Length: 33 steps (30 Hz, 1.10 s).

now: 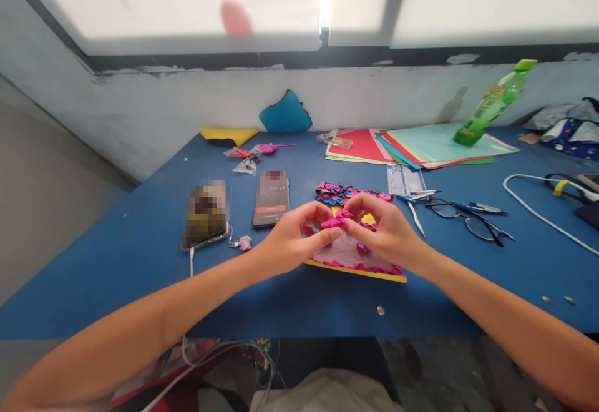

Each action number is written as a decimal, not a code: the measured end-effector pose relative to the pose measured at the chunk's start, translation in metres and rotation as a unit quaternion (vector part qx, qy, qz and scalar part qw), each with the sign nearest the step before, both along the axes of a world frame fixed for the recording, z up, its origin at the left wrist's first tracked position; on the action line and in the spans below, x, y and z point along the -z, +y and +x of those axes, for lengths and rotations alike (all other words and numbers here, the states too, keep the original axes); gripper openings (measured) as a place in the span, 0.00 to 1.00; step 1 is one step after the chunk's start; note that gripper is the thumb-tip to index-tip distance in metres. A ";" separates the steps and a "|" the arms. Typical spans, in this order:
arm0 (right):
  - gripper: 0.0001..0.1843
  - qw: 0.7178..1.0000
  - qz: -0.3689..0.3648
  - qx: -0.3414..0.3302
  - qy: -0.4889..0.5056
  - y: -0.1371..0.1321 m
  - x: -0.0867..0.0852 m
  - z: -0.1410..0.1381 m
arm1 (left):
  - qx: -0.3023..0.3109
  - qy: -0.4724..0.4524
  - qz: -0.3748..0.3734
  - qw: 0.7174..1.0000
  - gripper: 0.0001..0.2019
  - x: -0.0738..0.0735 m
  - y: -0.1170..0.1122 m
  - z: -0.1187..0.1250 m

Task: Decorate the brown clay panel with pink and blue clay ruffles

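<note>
My left hand (292, 237) and my right hand (386, 231) meet over the middle of the blue table (140, 256). Both are closed in a pinch on a small pink folded paper piece (337, 220) held between the fingertips. Under the hands lies a yellow card (355, 262) with a pale pink sheet on it, edged with rows of pink folded pieces. Just behind the hands sits a strip of pink and blue folded pieces (339, 192).
Two phones (270, 198) (206, 212) lie left of the hands, one with a white cable. Glasses (463, 218), pens and a clear sleeve lie to the right. Coloured paper sheets (412, 147), a tilted green bottle (493, 103) and a teal pouch (285, 114) stand at the back.
</note>
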State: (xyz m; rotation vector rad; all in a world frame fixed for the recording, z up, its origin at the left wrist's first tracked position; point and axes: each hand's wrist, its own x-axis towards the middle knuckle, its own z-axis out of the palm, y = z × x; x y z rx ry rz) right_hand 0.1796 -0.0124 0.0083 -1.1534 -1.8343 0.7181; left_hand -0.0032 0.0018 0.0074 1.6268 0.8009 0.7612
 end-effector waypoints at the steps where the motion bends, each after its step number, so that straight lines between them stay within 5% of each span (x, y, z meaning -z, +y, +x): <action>1: 0.04 1.000 0.018 0.008 -0.017 -0.001 0.000 -0.001 | -0.006 0.026 0.041 0.999 0.14 0.000 0.000 0.000; 4: 0.03 0.995 0.079 0.021 -0.057 -0.002 -0.001 -0.003 | -0.031 0.098 0.129 0.986 0.13 0.000 -0.003 0.000; 7: 0.05 0.992 0.108 0.013 -0.068 -0.002 0.000 -0.003 | -0.047 0.115 0.134 0.983 0.12 -0.003 -0.005 0.000; 14: 0.06 1.000 0.021 0.001 -0.023 -0.001 -0.004 0.002 | -0.064 0.031 0.043 0.997 0.10 -0.005 -0.002 0.001; 19: 0.07 0.999 -0.019 0.045 -0.014 0.003 -0.004 0.006 | -0.087 -0.005 -0.007 0.996 0.10 -0.007 0.003 0.002; 25: 0.08 0.993 -0.016 0.114 -0.001 0.008 -0.003 0.008 | -0.042 -0.094 -0.151 0.983 0.10 -0.004 0.008 -0.001; 33: 0.07 1.000 0.003 -0.021 0.009 0.005 0.000 0.007 | -0.058 -0.026 -0.137 0.988 0.13 -0.002 0.009 0.000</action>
